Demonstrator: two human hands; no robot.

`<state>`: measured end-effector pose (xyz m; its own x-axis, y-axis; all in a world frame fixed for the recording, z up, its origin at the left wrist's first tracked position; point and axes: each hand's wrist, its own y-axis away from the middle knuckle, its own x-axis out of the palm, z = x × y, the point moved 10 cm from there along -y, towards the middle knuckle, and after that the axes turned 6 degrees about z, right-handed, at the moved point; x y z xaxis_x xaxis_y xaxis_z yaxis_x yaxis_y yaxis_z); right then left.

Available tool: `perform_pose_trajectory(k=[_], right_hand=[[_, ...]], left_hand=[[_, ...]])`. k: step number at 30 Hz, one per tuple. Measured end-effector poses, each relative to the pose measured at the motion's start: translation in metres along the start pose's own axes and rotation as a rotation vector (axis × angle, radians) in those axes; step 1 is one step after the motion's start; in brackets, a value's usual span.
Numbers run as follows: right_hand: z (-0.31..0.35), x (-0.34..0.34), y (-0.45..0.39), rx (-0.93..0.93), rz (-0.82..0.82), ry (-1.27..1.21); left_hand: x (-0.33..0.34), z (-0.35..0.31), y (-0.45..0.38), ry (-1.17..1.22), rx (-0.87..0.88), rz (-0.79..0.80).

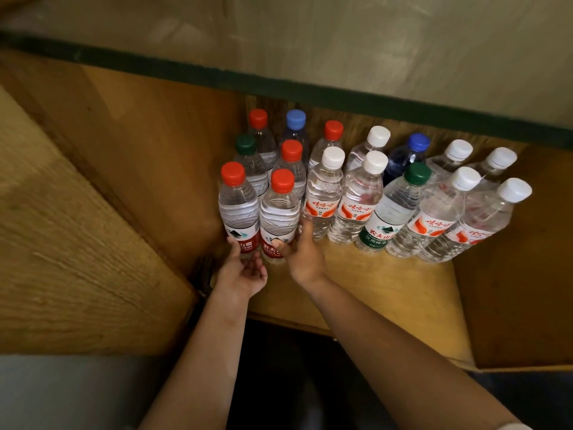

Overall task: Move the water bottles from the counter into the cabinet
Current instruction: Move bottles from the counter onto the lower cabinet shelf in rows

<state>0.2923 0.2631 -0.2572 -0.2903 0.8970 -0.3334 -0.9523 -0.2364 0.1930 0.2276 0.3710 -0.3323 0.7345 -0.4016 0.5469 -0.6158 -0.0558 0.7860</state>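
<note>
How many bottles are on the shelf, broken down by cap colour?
Red caps: 5
White caps: 7
Green caps: 2
Blue caps: 2
Total: 16 bottles

The water bottles (pixel 338 187) stood upright in close rows on the wooden shelf of the cabinet (pixel 387 283), clear plastic with red, green, blue and white caps. Red-capped ones clustered at the left, white-capped ones mostly toward the right, a dark blue bottle (pixel 403 156) standing near the back.
</note>
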Motion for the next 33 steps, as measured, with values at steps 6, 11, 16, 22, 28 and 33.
perform_pose_trajectory(k=[6, 11, 16, 22, 28, 33], right_hand=[[-0.010, -0.003, 0.010, 0.048, 0.055, -0.116], [-0.045, -0.039, 0.044, 0.116, 0.021, -0.138], [-0.085, -0.095, 0.105, 0.105, 0.018, -0.093], [-0.132, -0.163, 0.194, 0.175, 0.147, -0.105], [-0.179, -0.267, 0.268, 0.269, 0.034, -0.130], [-0.220, -0.360, 0.306, 0.337, -0.113, -0.101]], left_hand=[[0.000, 0.008, 0.012, -0.177, 0.033, 0.033], [-0.008, 0.034, 0.027, -0.430, 0.113, -0.026], [-0.004, 0.083, 0.058, -0.746, 0.216, -0.037], [0.033, 0.188, 0.088, -1.212, 0.243, 0.197], [0.066, 0.315, 0.101, -1.490, 0.146, 0.431], [0.103, 0.407, 0.112, -1.629, 0.072, 0.580]])
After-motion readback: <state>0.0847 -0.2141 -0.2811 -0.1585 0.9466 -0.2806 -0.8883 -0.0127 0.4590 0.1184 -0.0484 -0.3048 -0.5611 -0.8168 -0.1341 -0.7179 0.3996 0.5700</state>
